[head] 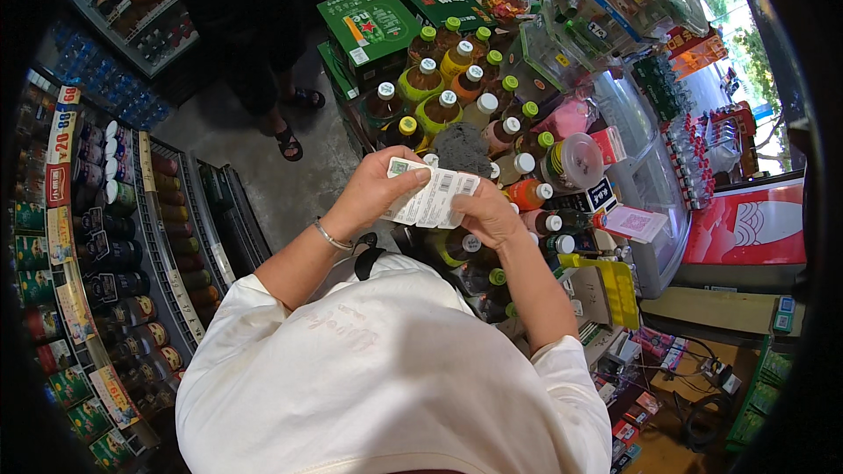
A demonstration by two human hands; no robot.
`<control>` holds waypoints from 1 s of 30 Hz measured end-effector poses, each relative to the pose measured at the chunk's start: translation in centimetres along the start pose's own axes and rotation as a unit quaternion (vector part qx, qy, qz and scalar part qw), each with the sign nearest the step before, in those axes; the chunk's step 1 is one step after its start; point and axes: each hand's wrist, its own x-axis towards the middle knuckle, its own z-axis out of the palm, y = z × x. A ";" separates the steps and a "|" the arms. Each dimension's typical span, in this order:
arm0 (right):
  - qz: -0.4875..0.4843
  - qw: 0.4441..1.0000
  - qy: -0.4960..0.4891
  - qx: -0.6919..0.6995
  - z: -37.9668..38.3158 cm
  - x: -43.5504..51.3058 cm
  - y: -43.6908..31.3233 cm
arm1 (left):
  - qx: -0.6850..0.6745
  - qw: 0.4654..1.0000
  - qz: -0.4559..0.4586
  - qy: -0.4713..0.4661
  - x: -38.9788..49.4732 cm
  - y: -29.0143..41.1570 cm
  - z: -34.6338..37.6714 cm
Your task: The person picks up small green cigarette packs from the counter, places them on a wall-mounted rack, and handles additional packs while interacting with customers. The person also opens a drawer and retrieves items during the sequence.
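Note:
My left hand (377, 189) grips the left end of a set of small flat white packs (431, 199), its thumb lying across the top. The packs sit side by side and bear barcodes and small print. My right hand (492, 212) holds their right end, with the thumb over the front face. Just beyond the packs, a crumpled dark grey cloth (461, 147) rests on bottle tops. Many capped drink bottles (440, 113) stand close together under and past my hands, and the packs hide some of them.
Green beer cartons (369, 23) stand beyond the bottles. A clear plastic tub (573, 161) and a yellow plastic holder (616, 289) are on the right. Shelves of jars and cans (118, 194) line the left. Another person in dark clothes (240, 33) stands on the concrete floor (247, 145) ahead left.

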 end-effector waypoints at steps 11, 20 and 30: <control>-0.094 0.995 0.029 -0.021 1.4 -0.3 0.7 | -0.026 0.999 -0.015 0.032 -0.5 -1.3 0.4; -0.129 0.982 0.108 -0.088 1.9 0.0 1.3 | -0.146 0.988 -0.019 0.045 -0.3 -2.4 0.8; -0.131 0.976 0.136 -0.112 2.3 -0.1 1.5 | -0.163 0.982 -0.053 0.073 -0.3 -2.7 1.1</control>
